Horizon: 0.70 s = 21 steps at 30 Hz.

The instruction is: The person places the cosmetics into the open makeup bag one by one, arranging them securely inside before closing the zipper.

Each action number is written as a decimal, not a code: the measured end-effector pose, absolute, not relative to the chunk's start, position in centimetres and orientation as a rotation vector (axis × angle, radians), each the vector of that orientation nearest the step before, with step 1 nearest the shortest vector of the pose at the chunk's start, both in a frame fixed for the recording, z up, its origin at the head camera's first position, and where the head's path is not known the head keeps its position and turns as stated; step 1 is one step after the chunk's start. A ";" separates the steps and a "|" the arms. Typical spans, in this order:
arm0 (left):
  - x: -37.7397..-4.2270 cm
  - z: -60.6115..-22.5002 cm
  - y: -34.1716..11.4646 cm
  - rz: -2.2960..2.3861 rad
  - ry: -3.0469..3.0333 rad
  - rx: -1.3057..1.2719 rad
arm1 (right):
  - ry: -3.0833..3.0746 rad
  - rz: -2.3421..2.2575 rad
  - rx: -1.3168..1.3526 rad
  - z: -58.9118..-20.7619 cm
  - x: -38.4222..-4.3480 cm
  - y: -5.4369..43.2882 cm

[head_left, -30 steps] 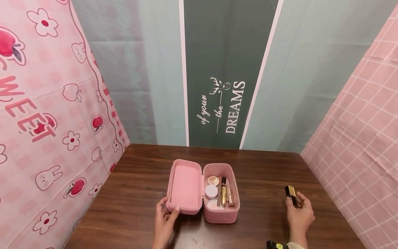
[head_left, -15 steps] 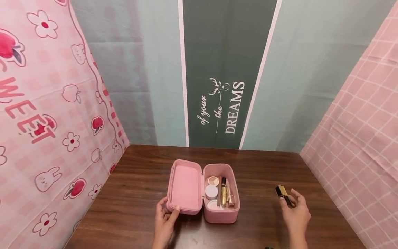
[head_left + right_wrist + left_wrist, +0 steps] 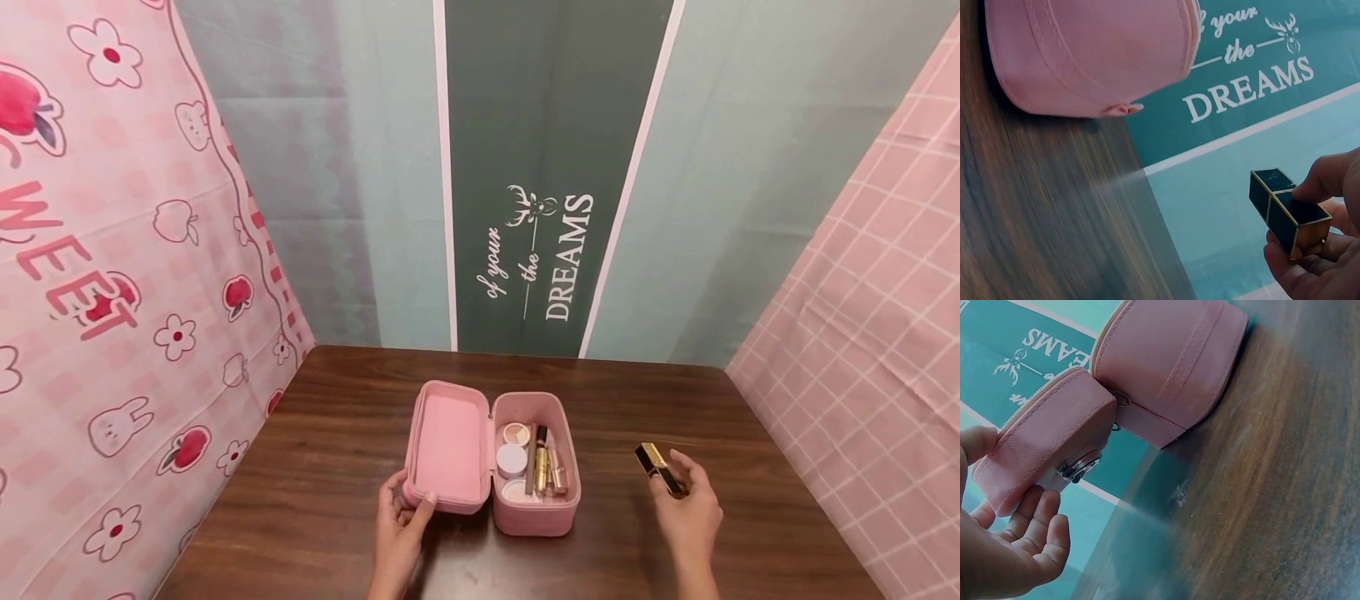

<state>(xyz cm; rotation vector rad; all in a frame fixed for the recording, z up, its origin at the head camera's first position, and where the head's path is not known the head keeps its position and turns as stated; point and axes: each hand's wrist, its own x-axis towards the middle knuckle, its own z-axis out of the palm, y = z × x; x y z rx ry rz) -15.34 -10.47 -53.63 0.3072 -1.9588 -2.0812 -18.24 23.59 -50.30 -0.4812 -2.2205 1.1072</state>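
Note:
A pink zippered makeup case stands unzipped on the table, its lid swung out to the left. My left hand pinches the lid's near left corner, thumb on the rim and fingers beneath, as the left wrist view also shows. To the right of the case, my right hand holds a black and gold lipstick between thumb and fingers, above the table. Inside the case lie a white round jar, a small round palette, a gold tube with a black cap and other slim tubes.
The dark wooden table carries the case near its front middle. A green printed cloth hangs behind it. Pink patterned cloths hang at the left and at the right.
My right hand has moved left with the lipstick, closer to the case. The left hand keeps its grip on the lid, and the case stays in place.

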 end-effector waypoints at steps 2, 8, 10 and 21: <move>-15.4 -53.5 -10.5 -2.075 -1.954 0.288 | -2.237 1.109 -0.469 -50.3 -18.3 23.3; -15.6 -53.1 -10.5 -2.053 -1.947 0.270 | -2.370 1.119 -0.424 -49.7 -18.5 22.9; -15.6 -53.0 -10.4 -2.050 -1.942 0.269 | -2.409 1.132 -0.402 -49.4 -18.5 22.7; -15.5 -52.6 -10.0 -2.013 -1.941 0.265 | -2.413 1.170 -0.289 -48.4 -19.5 20.5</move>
